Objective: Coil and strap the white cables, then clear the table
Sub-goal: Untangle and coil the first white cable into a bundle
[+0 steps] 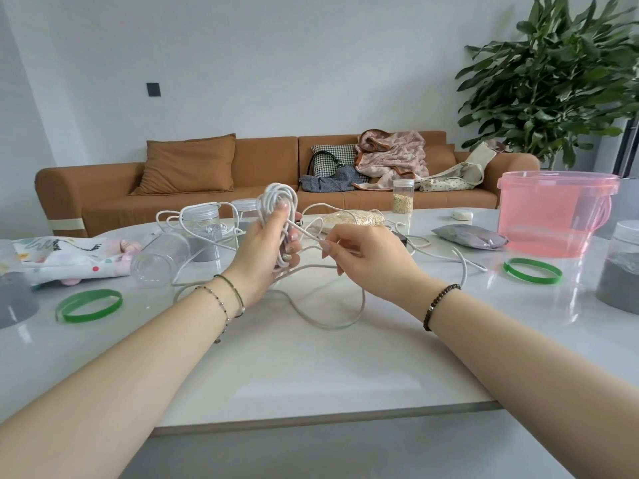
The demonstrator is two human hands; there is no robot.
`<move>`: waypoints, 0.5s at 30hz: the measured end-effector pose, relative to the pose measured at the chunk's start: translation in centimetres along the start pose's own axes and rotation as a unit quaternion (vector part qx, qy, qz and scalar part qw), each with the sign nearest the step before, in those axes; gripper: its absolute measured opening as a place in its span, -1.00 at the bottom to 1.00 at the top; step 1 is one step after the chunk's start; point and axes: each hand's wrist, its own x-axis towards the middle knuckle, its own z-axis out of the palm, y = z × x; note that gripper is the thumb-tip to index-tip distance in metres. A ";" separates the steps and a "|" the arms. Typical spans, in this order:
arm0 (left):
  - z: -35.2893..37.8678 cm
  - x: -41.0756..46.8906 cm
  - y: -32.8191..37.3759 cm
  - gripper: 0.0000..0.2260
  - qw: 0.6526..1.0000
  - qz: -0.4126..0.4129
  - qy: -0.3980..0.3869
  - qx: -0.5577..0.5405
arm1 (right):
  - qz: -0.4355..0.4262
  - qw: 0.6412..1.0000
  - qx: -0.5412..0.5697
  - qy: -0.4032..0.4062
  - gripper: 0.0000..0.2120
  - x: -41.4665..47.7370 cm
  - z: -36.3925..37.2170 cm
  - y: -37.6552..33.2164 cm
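**White cable half coiled, held in the left hand**

The left hand [266, 250] is raised above the glossy white counter [311, 375]. Its fingers and thumb are curled round an upright bundle of white round cable [279, 198], whose loops stand out above the fingers. Just beside it, the right hand [366, 261] pinches a single strand of the same cable between thumb and fingertips, and that strand runs back to the bundle. The loose length of cable [328, 323] drops to the counter and lies in a wide loop in front of both hands. More of it is tangled behind them among the jars.

A flat green plastic ring [89, 305] lies on the counter to the left, and a second green ring [532, 270] lies to the right. A clear plastic jar [160, 261] lies on its side near a patterned white cloth [62, 259]. Behind that jar stands a lidded jar of grey powder [202, 236]. At the right stands a translucent pink plastic bucket [553, 216], with a sealed bag of grey powder [470, 236] just beside it. A small jar of pale grains [403, 196] stands at the far edge. A brown sofa [103, 188] is behind the counter.
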 end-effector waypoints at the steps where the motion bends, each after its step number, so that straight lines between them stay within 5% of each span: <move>1: 0.0 0.0 0.1 -0.68 1.000 -0.003 0.005 -0.021 | -0.003 1.000 0.003 0.000 -0.79 0.0 0.1 0.1; 15: -0.1 -0.2 -0.7 -0.68 0.991 -0.016 -0.082 0.101 | -0.080 0.996 -0.015 -0.047 -0.83 0.0 0.8 0.4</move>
